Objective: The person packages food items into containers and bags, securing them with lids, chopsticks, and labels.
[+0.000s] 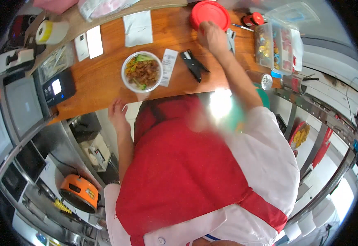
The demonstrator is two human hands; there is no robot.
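Note:
My right hand [212,37] reaches to the far side of the wooden counter, its fingers at the near rim of a round red plastic lid [211,13]. Whether the fingertips grip the rim cannot be told. Near the counter's front edge, my left hand [119,115] hangs with loosely bent fingers, thumb apart, holding nothing. A round plastic bowl [124,73] stands uncovered on the counter, filled with browned meat pieces [146,72] and green vegetables [143,57]. Beside it lies a printed paper receipt [169,67].
A black stapler-like tool [194,65] lies right of the receipt. Farther left are a white sheet [138,28] and a white phone-like slab [95,41]. A lidded divided plastic box [274,49], red-capped jar [253,19] and shaker [266,81] stand right. A black device [59,87] sits left.

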